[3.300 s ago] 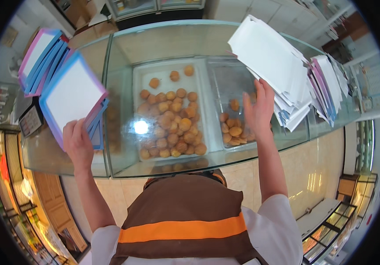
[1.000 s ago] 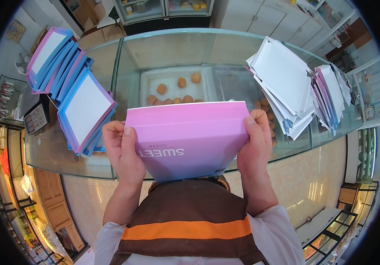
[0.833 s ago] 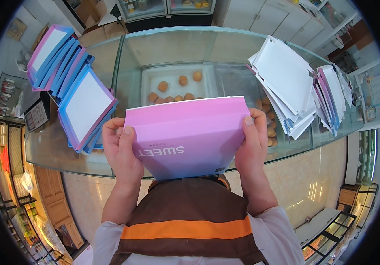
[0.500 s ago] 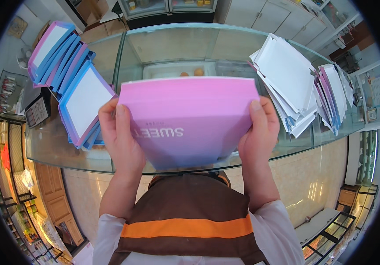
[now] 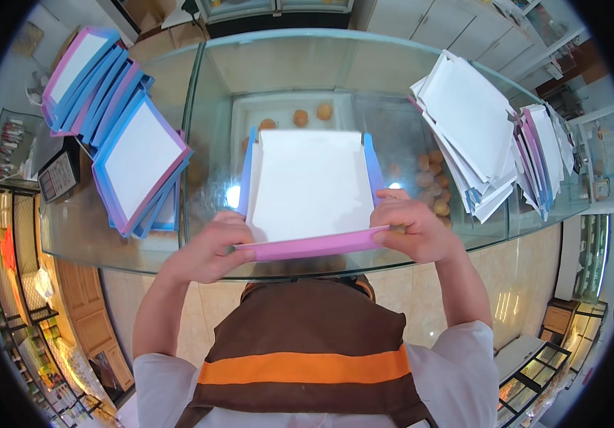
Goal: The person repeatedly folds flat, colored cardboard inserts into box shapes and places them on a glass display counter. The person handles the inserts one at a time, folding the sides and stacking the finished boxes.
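Note:
A cardboard box (image 5: pixel 307 189), white inside with pink and blue side walls, lies open side up on the glass counter top (image 5: pixel 285 64) in front of me. My left hand (image 5: pixel 214 246) grips its near left corner. My right hand (image 5: pixel 410 228) grips its near right corner, thumbs along the pink near wall. Both hands sit at the counter's near edge.
Several finished pink and blue boxes (image 5: pixel 132 160) lie fanned out at the left. A heap of flat white box blanks (image 5: pixel 478 135) lies at the right. Round pastries (image 5: pixel 310 115) on trays show through the glass. A small device (image 5: pixel 57 175) sits at far left.
The box was held upright with its pink outside toward me; it has tipped away and now lies flat with its white inside up. Both hands stayed on its near corners.

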Available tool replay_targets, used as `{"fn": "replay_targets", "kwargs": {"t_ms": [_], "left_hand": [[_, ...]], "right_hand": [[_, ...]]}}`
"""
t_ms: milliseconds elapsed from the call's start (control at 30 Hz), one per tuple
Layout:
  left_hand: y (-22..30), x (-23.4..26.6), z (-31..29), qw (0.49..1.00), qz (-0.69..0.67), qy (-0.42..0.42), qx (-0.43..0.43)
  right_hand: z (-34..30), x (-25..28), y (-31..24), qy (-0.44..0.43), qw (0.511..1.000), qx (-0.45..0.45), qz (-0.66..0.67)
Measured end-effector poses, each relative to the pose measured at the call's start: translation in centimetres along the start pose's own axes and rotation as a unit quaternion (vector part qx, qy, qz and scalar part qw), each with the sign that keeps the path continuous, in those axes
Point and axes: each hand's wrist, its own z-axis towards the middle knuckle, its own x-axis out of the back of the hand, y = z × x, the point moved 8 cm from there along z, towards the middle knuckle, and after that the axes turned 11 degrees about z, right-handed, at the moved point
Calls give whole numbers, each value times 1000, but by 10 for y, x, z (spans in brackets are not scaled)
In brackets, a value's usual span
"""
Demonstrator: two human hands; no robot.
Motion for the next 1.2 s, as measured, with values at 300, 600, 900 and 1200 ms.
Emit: {"fn": "replay_targets", "kwargs": {"t_ms": [300,600,900,1200], "left_hand": [[-25,-43,13,986,139,52,72],[-18,-49,7,976,217,15,0],[0,-56,20,955,298,-3,-15],[29,-124,122,971,197,72,-111]], "right_hand": [[-2,-44,68,14,965,4,-263],[-2,-44,71,57,960,29,-272],[-11,-53,66,27,946,43,-321],[-14,-40,68,73,954,57,-284]]}}
